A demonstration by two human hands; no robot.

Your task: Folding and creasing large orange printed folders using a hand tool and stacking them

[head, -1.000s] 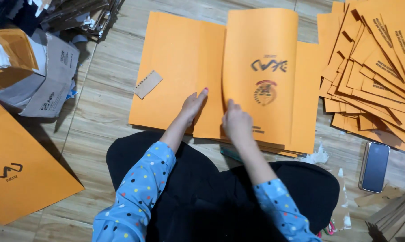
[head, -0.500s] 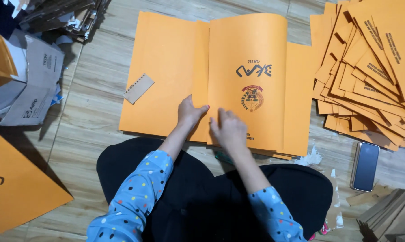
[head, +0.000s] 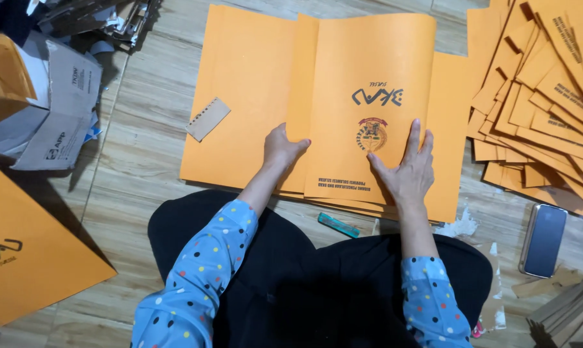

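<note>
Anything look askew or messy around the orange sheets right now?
Yes. The pile of folded orange pieces at right is fanned out crookedly, not squared. Torn white scraps litter the floor by the right hand, and a loose cardboard strip lies on the sheet stack.
</note>
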